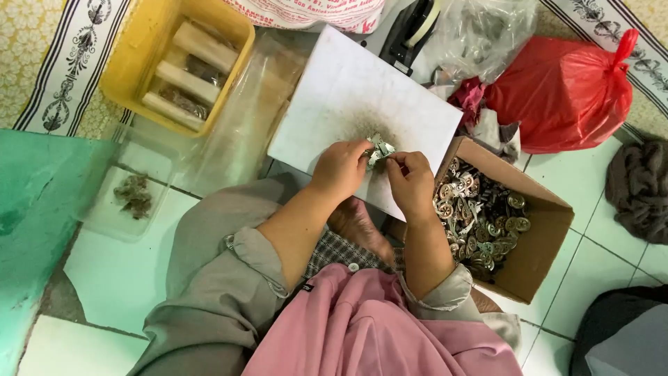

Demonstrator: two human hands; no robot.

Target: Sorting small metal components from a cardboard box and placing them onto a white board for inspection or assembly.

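Note:
My left hand [339, 169] and my right hand [410, 182] meet over a white board [362, 97] that lies tilted on the floor. Between their fingertips they pinch a small bunch of silvery metal pieces [379, 149]. Both hands grip it, the left from the left side and the right from below right. Grey dust marks the board around the hands. Right beside my right wrist stands an open cardboard box [543, 257] filled with several small round metal parts [480, 216].
A yellow plastic tray [132, 66] with pale sticks sits at the upper left. A clear lid [132, 198] holds a clump of grey shavings. A red plastic bag [567, 90], a clear bag [480, 35] and a dark cloth [637, 188] lie to the right.

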